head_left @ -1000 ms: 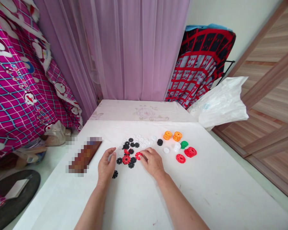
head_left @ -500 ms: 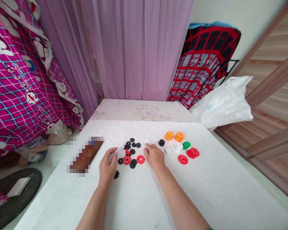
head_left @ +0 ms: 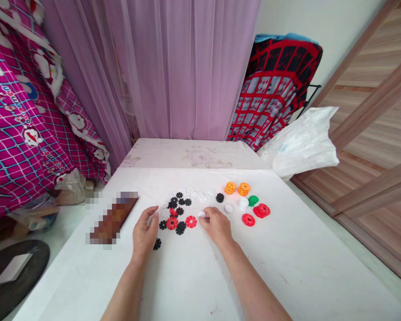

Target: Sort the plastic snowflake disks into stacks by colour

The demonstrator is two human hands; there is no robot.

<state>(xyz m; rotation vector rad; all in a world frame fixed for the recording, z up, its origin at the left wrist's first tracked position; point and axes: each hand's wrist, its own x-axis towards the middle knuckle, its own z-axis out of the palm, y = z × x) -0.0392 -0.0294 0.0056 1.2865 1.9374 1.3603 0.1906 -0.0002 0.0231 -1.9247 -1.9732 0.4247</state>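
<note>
My right hand pinches a white notched disc between thumb and fingers, just above the table. Left of the loose discs, my left hand has its thumb and fingers apart, holding nothing. Between the hands lie several black snowflake discs and red discs, partly overlapping. A heap of white discs spreads behind them. One black disc lies close to my left wrist, partly hidden by it.
Right of my right hand sit stacks of orange discs, red discs, a green stack, white discs and a black stack. A blurred brown object lies left. A white bag stands at the table's right edge.
My right hand has drawn back slightly from the white heap and now shows a white disc in its fingers. The left hand stays much the same; the whole view has shifted a little.
</note>
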